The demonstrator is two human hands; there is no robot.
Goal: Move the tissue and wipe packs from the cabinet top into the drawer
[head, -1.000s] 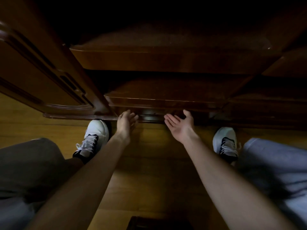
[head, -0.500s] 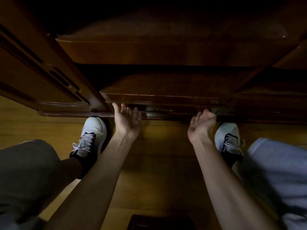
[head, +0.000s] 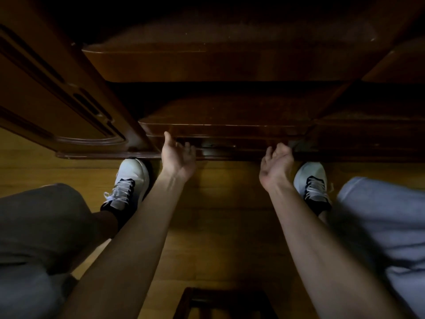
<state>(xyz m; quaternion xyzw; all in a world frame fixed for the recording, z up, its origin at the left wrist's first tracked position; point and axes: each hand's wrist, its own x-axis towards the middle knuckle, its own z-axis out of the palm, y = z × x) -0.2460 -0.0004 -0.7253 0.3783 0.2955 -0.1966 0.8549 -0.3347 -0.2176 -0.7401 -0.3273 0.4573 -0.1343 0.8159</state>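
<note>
The dark wooden cabinet's low drawer [head: 226, 131] fills the middle of the head view, its front reaching out just above the floor. My left hand [head: 178, 157] is palm up at the drawer's left end, thumb on the front face and fingers curled under the lower lip. My right hand [head: 277, 164] is palm up near the right end, fingers hooked under the same lip. No tissue or wipe packs appear in view; the cabinet top is out of frame.
A second, wider drawer or ledge [head: 207, 63] juts out above the low one. An open cabinet door [head: 57, 100] angles off to the left. My white shoes [head: 132, 178] [head: 312, 180] stand on the wooden floor beside each hand. A dark wooden frame [head: 225, 302] sits at the bottom edge.
Both hands moved apart from the middle to the drawer's two ends and reached under its lower lip. The right hand's fingers curled from flat to hooked.
</note>
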